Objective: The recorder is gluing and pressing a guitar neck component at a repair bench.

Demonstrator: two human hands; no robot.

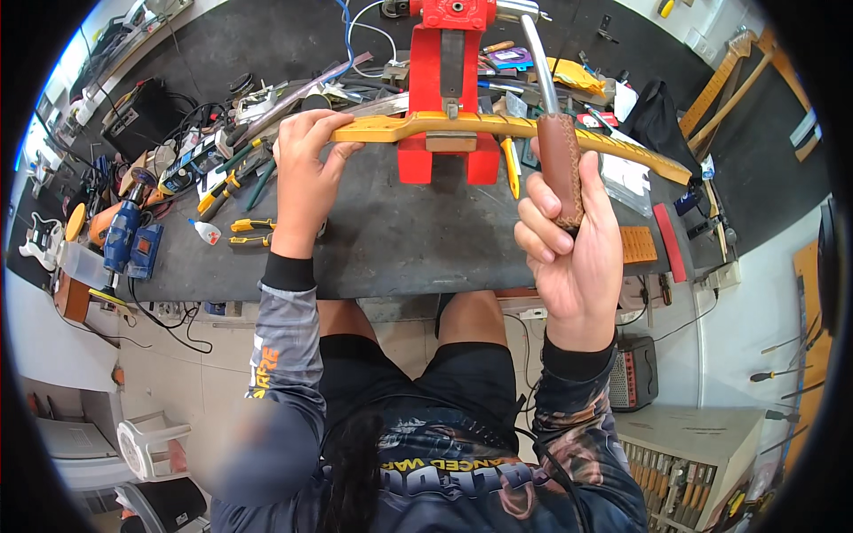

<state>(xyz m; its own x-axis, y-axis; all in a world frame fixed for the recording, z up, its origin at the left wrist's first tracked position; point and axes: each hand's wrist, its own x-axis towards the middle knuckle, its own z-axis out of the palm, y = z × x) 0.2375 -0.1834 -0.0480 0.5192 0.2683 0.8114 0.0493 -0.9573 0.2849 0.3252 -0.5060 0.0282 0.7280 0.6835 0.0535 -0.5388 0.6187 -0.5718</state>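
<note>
A yellow wooden guitar neck (pixel 613 149) lies across the support block of a red bench press (pixel 428 98), just under the press's ram. My left hand (pixel 306 164) pinches the headstock end at the left, thumb below and fingers on top. The brown leather-wrapped lever handle (pixel 557 164) of the press is gripped in my right hand (pixel 577 253), with fingers curled round its lower end. Its metal rod rises toward the press head. Part of the neck passes behind the handle.
Yellow-handled pliers (pixel 253 233) and a small white glue bottle (pixel 205 232) lie on the dark workbench (pixel 418 249). Blue power tool (pixel 122 233) and tangled tools crowd the left. At right are a red bar (pixel 670 242) and a slotted wooden piece (pixel 638 244).
</note>
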